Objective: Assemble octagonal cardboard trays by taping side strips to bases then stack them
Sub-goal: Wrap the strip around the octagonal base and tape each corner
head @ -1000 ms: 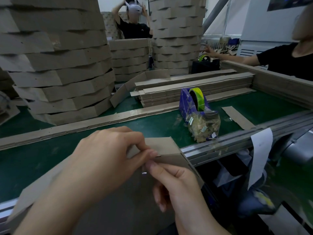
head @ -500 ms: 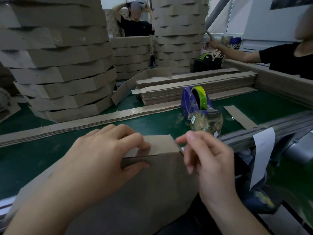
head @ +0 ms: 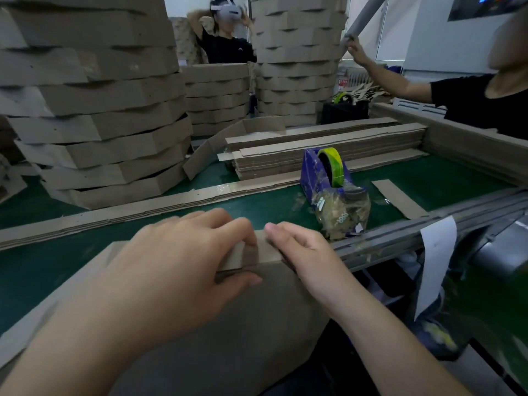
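The green-topped worktable [head: 428,184] carries a tall stack of brown octagonal cardboard trays [head: 94,124] at upper left, a long flat cardboard strip [head: 143,210] crossing mid-frame, a pile of flat brown side strips [head: 314,150] at centre, a blue tape dispenser [head: 323,172] just right of centre, and 1 short cardboard piece [head: 400,198] to its right.

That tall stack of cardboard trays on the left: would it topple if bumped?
Likely wobbly: the stack of trays is tall and its layers sit skewed. Thin cardboard looks light, so a shove would probably slide upper trays. Its wide base may resist tipping.
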